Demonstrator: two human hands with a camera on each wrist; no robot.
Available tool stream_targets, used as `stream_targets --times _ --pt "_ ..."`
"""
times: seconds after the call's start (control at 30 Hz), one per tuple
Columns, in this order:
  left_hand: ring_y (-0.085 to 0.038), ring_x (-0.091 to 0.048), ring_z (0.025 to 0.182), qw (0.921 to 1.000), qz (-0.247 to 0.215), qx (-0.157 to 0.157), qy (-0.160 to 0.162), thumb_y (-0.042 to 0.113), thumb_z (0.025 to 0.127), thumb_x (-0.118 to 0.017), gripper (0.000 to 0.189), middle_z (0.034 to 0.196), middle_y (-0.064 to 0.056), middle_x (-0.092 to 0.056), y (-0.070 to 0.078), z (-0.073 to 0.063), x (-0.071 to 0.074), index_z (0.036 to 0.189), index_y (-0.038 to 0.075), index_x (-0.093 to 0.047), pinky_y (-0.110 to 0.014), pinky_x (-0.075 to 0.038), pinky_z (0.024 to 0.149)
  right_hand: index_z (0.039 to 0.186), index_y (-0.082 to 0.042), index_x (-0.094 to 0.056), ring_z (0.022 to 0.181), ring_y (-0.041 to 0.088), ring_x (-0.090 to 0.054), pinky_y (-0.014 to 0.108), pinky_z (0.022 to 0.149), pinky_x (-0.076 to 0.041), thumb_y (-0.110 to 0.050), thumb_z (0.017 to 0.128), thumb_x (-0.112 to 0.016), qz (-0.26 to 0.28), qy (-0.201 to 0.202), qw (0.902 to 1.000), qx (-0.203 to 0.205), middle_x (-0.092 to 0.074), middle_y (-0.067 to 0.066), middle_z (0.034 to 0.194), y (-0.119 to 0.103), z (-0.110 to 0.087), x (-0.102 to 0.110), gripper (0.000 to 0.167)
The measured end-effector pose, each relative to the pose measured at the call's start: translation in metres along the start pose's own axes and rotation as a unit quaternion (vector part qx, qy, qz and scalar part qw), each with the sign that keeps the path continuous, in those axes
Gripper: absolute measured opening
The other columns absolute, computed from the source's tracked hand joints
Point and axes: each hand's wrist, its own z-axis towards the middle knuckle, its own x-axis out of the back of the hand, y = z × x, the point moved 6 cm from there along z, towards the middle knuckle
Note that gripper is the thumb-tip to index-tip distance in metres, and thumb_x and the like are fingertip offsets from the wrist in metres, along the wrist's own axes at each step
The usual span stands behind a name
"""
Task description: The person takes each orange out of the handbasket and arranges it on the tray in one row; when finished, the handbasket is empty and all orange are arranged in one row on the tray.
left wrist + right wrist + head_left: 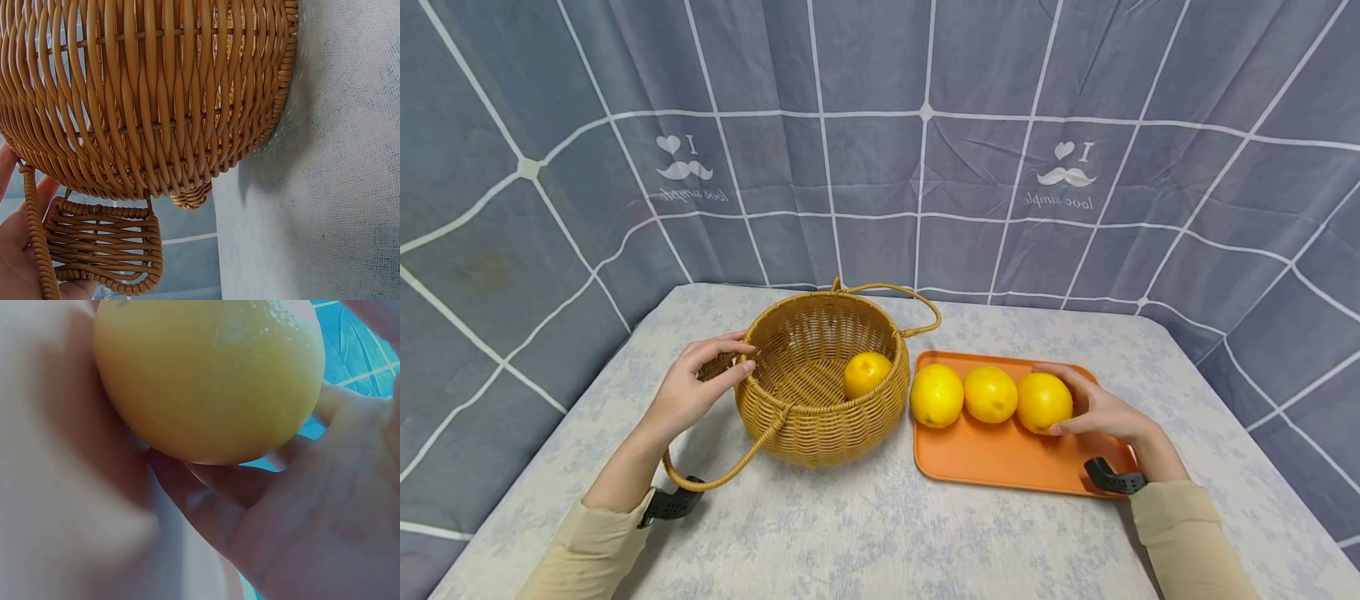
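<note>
A round wicker basket (pixel 823 433) stands left of centre on the table, with one orange (pixel 867 373) inside. My left hand (pixel 700 379) holds its left rim, with fingers and thumb at the edge. A small woven wicker flap (pixel 106 244) shows beside that hand in the left wrist view. On an orange tray (pixel 985 458), several yellow-orange oranges lie in a row. My right hand (pixel 1097 408) grips the rightmost orange (pixel 1043 403), fingers behind it and thumb in front. In the right wrist view, the same orange (pixel 209 381) sits against the fingers.
Two oranges, the left one (pixel 936 396) and the middle one (pixel 991 394), lie beside the gripped one. One basket handle (pixel 722 479) droops toward the left wrist; the other handle (pixel 925 308) leans right. A grey-blue checked curtain (pixel 880 167) surrounds the patterned tabletop (pixel 820 533).
</note>
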Motion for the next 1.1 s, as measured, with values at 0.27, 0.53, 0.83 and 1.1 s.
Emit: stream_targets --times 0.27,0.53,0.83,1.1 --pt "-0.017 -0.037 0.119 1.0000 -0.003 -0.009 -0.001 0.026 0.092 -0.062 0.030 0.140 -0.005 -0.046 0.000 0.001 0.001 0.115 0.006 -0.064 -0.014 -0.037 0.087 0.148 -0.011 -0.024 0.118 0.007 -0.039 0.054 0.099 -0.028 -0.011 0.075 -0.077 -0.011 0.003 0.9997 -0.024 -0.028 0.013 0.146 0.000 0.002 -0.003 0.090" --pt "-0.014 -0.038 0.117 0.9999 -0.002 -0.010 0.005 0.025 0.092 -0.063 0.030 0.138 -0.006 -0.048 -0.002 0.002 0.003 0.114 0.006 -0.065 -0.013 -0.037 0.086 0.148 -0.009 -0.023 0.123 0.014 -0.035 0.049 0.100 -0.029 -0.010 0.078 -0.075 -0.010 0.006 0.9997 -0.023 -0.026 0.016 0.147 -0.003 0.001 -0.002 0.087" --pt "-0.017 -0.037 0.119 0.9999 -0.011 -0.006 -0.003 0.026 0.093 -0.062 0.030 0.139 -0.005 -0.046 -0.003 0.002 0.000 0.115 0.007 -0.064 -0.012 -0.037 0.087 0.147 -0.004 -0.021 0.134 0.047 -0.016 0.068 0.101 -0.015 -0.007 0.086 -0.067 -0.017 0.014 0.9997 -0.009 -0.019 0.024 0.149 -0.022 0.003 0.009 0.076" --pt "-0.013 -0.037 0.117 0.9997 -0.020 -0.013 -0.001 0.024 0.092 -0.062 0.028 0.139 -0.007 -0.046 -0.003 0.003 -0.001 0.114 0.006 -0.064 -0.013 -0.038 0.086 0.148 -0.006 -0.021 0.136 0.040 -0.017 0.041 0.109 -0.020 -0.004 0.088 -0.065 -0.033 0.028 0.9986 0.030 -0.020 0.018 0.150 -0.065 0.018 0.017 0.075"
